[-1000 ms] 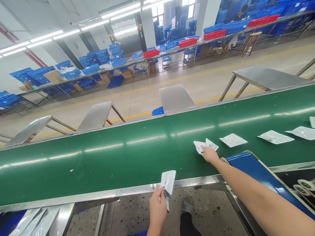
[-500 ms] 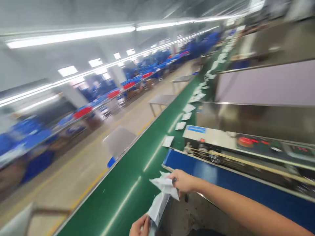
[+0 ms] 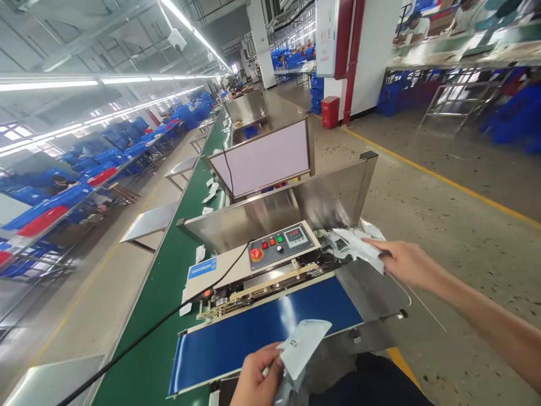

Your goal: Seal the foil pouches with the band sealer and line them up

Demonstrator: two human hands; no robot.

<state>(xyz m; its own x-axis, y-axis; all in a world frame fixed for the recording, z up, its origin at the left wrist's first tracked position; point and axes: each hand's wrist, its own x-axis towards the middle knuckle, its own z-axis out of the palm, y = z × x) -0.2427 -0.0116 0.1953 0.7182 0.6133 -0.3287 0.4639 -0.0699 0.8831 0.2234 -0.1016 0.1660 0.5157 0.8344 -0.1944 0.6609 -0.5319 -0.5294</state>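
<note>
My left hand (image 3: 258,375) pinches a small white pouch (image 3: 305,345) at the lower middle, in front of the blue belt; a clear, shiny piece hangs below it. At the far right end of the band sealer (image 3: 253,265), my right hand (image 3: 399,260) is closed on several white and silvery pouches (image 3: 359,246). These lie over the end of the machine, and I cannot tell whether any is inside its sealing slot. The sealer's blue belt (image 3: 253,332) runs between my two hands.
A control panel (image 3: 281,243) with a red stop button tops the sealer, and a black cable (image 3: 169,316) crosses it. Beyond, a green conveyor (image 3: 147,299) carries white pouches. A metal guard (image 3: 262,217) stands behind the panel. People sit at a far table (image 3: 443,56).
The view has swung right, bringing the whole sealer into sight. My right hand has gone from the pouches beside my left hand to those at the sealer's right end. My left hand still holds a pouch.
</note>
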